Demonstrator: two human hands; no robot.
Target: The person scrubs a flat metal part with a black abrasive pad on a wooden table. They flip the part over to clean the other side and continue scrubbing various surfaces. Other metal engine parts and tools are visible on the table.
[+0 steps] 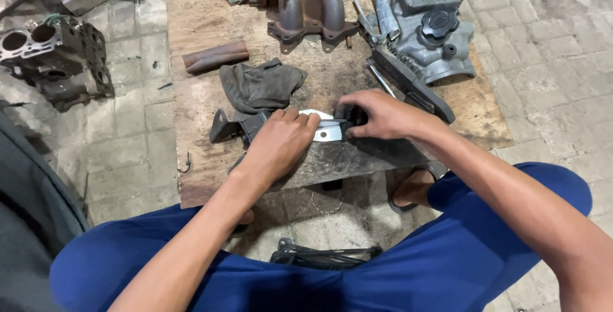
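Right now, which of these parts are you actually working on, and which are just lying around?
In hand:
left hand and right hand on the bright metal bracket and dark part

Lying about:
grey rag
rusty manifold
grey engine cover
engine block
rusty tube

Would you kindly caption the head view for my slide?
Both hands, left and right, grip a metal bracket on a wooden board, beside a grey rag.
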